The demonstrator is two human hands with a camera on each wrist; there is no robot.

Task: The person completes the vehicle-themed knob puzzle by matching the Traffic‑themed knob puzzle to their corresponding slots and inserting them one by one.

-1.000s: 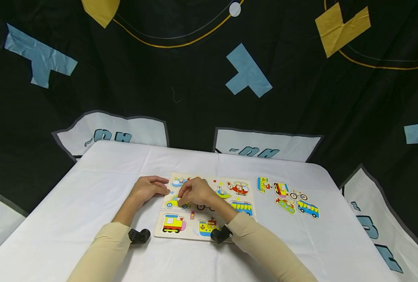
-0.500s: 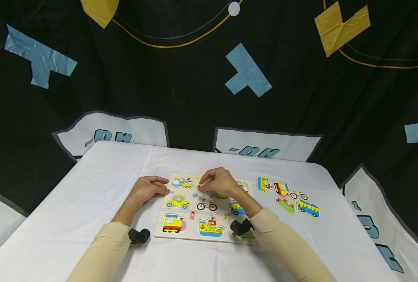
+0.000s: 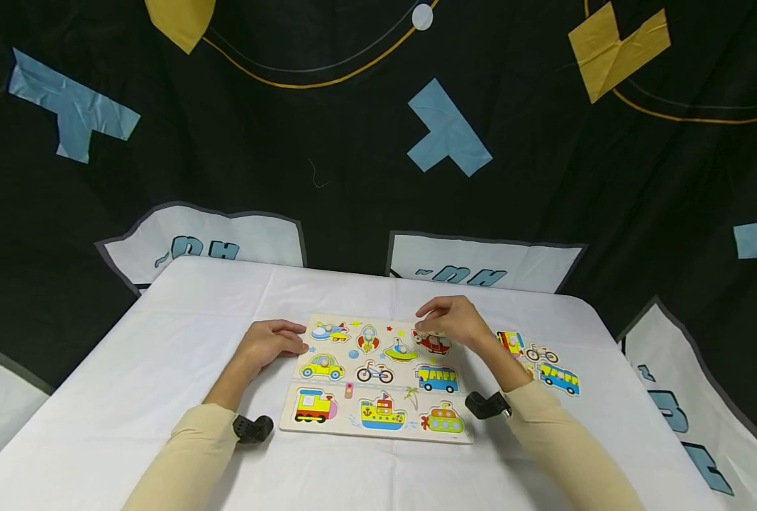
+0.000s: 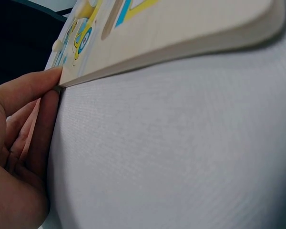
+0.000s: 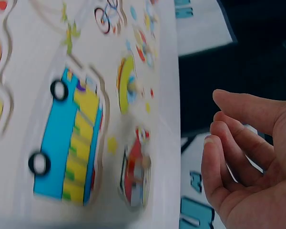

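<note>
While flat, board [image 3: 404, 372] lengthwise left-to-right.

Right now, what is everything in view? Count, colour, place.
Puzzle board: one, pale, on the table
Plane, rocket, saucer, helicopter, car: five, multicoloured, seated in the board
Recess pictures: five, multicoloured, on the board
Loose train, bicycle, bus, part-hidden submarine: four, multicoloured, right of the board
Table: one, white-clothed, centre
Backdrop: one, black, behind the table
Shapes: five, three blue, two yellow, on the backdrop
Curves: two, yellow, backdrop top
Dot: one, white, backdrop top
Panels: four, white, around the table
Wrist cameras: two, black, wrists
Sleeves: two, beige, forearms
Left hand: one, bare, board's left edge
Right hand: one, bare, board's far-right corner
</note>
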